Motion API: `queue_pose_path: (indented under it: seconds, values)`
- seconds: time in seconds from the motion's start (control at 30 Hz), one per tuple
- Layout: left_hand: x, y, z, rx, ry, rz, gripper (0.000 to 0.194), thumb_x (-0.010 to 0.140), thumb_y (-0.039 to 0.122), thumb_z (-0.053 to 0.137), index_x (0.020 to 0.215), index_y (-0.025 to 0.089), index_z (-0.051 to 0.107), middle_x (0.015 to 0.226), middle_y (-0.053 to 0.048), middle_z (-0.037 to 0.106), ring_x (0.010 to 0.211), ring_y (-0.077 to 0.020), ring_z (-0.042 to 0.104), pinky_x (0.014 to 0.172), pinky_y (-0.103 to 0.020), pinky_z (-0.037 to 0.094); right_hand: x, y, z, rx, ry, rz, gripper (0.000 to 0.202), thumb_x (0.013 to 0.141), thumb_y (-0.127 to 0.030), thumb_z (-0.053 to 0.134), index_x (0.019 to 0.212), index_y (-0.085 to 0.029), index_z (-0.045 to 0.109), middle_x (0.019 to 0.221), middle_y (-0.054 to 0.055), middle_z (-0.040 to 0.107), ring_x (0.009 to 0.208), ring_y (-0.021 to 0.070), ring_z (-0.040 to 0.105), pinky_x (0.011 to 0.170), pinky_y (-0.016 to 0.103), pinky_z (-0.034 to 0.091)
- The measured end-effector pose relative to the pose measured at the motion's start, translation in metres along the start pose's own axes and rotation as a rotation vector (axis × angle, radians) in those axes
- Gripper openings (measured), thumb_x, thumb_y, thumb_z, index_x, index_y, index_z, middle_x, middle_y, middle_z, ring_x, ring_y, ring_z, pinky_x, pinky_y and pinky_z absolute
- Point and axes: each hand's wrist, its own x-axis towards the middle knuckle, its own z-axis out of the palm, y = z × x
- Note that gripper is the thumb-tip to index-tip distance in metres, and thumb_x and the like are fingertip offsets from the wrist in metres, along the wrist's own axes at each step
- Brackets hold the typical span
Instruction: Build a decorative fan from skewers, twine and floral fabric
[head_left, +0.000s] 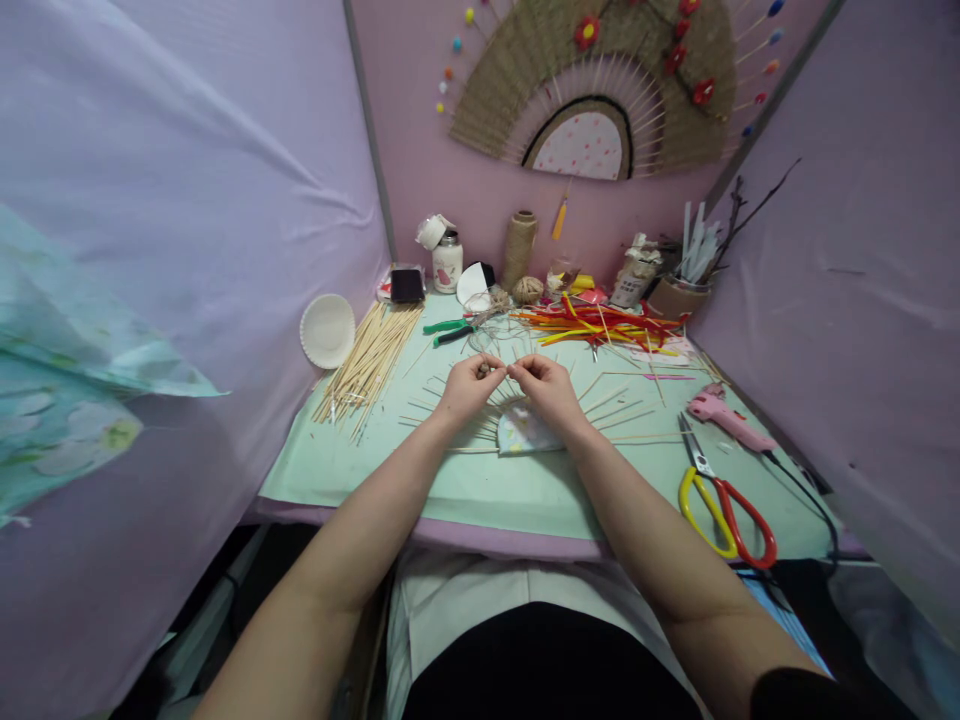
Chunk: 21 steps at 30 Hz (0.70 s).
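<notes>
While the left hand (474,386) and right hand (546,388) pinch, fingertips nearly meeting, on something too small to tell, the stick fan frame (517,432) lies beneath them on the mint-green table cover (480,492).

From your head, one wide view faces forward and down: your black shirt (547,665) is nearest at the bottom edge, your left hand (471,385) and right hand (549,390) near centre above the green tabletop (450,492), the pink wall (409,130) farthest.

A half-round, pale patterned piece (525,432) is lying on the tabletop (465,490), thin sticks (611,399) fanning outward around its curve.
</notes>
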Motion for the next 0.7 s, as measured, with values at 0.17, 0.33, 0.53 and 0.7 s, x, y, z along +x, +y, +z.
queue_pose_path:
  seconds: [0.17, 0.33, 0.53, 0.7]
  values:
    - [-0.0003, 0.0055, 0.0007, -0.117, 0.044, -0.105, 0.016, 0.069, 0.032, 0.067, 0.071, 0.017, 0.062, 0.05, 0.007, 0.046, 0.045, -0.0082, 0.041, 0.046, -0.022, 0.028, -0.0025, -0.0023, 0.0019, 0.01, -0.018, 0.002, 0.028, 0.074, -0.046, 0.066, 0.068, -0.021, 0.058, 0.058, -0.004, 0.046, 0.057, 0.0124, 0.039, 0.056, 0.027, 0.033]
    - [0.0007, 0.0081, 0.0027, -0.405, 0.035, -0.213, 0.021, 0.068, 0.03, 0.073, 0.072, 0.017, 0.056, 0.049, 0.01, 0.038, 0.039, -0.0035, 0.03, 0.041, -0.019, 0.023, -0.0039, -0.0018, 0.0049, -0.001, -0.018, 0.017, 0.023, 0.074, -0.041, 0.065, 0.067, -0.021, 0.056, 0.057, -0.005, 0.046, 0.057, 0.0122, 0.04, 0.056, 0.027, 0.033]
    - [-0.0008, 0.0068, 0.0021, -0.494, -0.16, -0.203, 0.031, 0.066, 0.037, 0.079, 0.076, 0.017, 0.056, 0.046, 0.011, 0.033, 0.039, -0.0027, 0.028, 0.04, -0.017, 0.024, -0.0027, 0.0008, 0.0041, 0.037, 0.011, 0.134, 0.013, 0.069, -0.032, 0.059, 0.065, -0.021, 0.054, 0.053, -0.005, 0.048, 0.052, 0.011, 0.039, 0.05, 0.025, 0.03]
    - [-0.0023, 0.007, 0.0005, -0.523, -0.239, -0.214, 0.036, 0.066, 0.04, 0.081, 0.077, 0.017, 0.056, 0.047, 0.011, 0.034, 0.04, -0.0025, 0.028, 0.041, -0.018, 0.024, 0.0002, 0.0027, 0.0035, 0.135, 0.055, 0.234, 0.011, 0.067, -0.032, 0.058, 0.066, -0.021, 0.055, 0.057, -0.004, 0.052, 0.05, 0.0103, 0.042, 0.047, 0.023, 0.03]
